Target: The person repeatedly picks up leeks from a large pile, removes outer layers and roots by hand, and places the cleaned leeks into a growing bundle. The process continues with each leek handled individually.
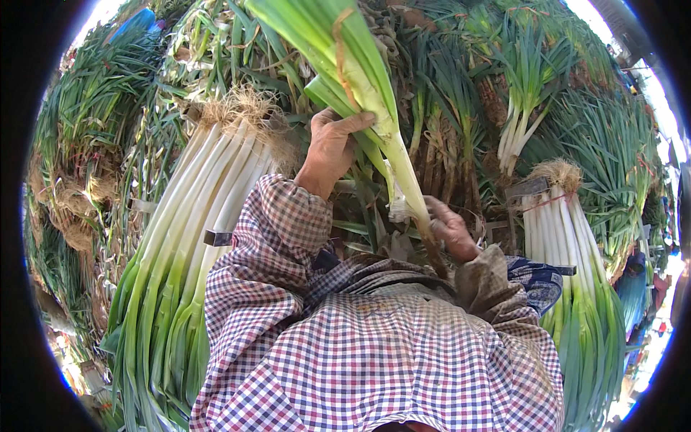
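A large green onion (402, 162) slants across the middle, broad green leaves at the top and a brown, dirty lower end near my lap. My left hand (332, 148) grips it where the leaves meet the pale stalk, thumb across the front. A dry brown strip of leaf (341, 54) hangs along the leaves. Loose whitish outer skin (398, 208) sticks out from the lower stalk. My right hand (453, 229), slightly blurred, is against the stalk's lower right side with fingers curled. Its fingertips are partly hidden, so its hold is unclear.
Cleaned green onions (216, 183) lie roots-up in a rack with metal bars (217, 238) at my left. A tied bundle (561, 232) stands at my right. Uncleaned green onions (448, 129) and leafy scraps (216, 48) are heaped ahead. More bundles (97, 108) rise at far left.
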`<state>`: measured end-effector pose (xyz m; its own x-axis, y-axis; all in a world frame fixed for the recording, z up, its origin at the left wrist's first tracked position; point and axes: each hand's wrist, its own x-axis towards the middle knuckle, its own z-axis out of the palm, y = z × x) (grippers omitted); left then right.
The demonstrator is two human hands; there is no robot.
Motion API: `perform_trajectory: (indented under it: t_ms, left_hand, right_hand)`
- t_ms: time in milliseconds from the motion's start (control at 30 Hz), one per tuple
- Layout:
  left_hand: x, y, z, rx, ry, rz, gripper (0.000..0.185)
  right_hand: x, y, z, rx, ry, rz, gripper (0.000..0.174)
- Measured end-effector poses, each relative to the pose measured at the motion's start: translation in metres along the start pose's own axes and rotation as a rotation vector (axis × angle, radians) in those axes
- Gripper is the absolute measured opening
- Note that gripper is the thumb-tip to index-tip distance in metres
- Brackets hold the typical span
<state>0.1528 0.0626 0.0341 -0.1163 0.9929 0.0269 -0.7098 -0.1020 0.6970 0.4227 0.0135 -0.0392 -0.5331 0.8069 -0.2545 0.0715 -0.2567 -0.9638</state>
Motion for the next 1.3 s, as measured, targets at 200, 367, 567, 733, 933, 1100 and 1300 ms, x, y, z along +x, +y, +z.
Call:
perform_trajectory:
  t_ms: [200, 367, 567, 733, 933, 1100, 1300]
  left_hand:
    - [0.011, -0.013, 0.001, 0.040, 0.024, -0.057, 0.039]
    - [0.016, -0.012, 0.006, 0.138, 0.143, -0.107, 0.032]
    - [-0.036, -0.058, 0.031, 0.511, -0.125, -0.479, 0.026]
    - [-0.066, -0.081, 0.012, 1.114, -0.789, -0.553, 0.044]
    - [-0.023, -0.028, 0.011, 1.411, -0.350, -0.498, 0.064]
    - [0.003, -0.028, -0.015, 0.657, -0.022, -0.184, 0.063]
    - [0.012, -0.032, -0.010, 0.008, 0.130, -0.159, 0.028]
  right_hand:
    - [-0.008, 0.007, 0.037, -0.063, 0.131, 0.034, 0.029]
    - [-0.003, -0.007, 0.044, -0.090, 0.305, -0.065, 0.030]
    - [0.041, -0.019, 0.021, 0.184, 0.380, -0.225, 0.044]
    - [0.043, -0.026, 0.004, 0.235, 0.290, -0.109, 0.039]
    - [0.002, -0.032, -0.017, 0.187, 0.335, -0.064, 0.030]
    - [-0.040, -0.012, -0.012, 0.139, 0.252, 0.014, 0.033]
    - [-0.027, 0.013, -0.013, -0.290, -0.088, 0.004, 0.040]
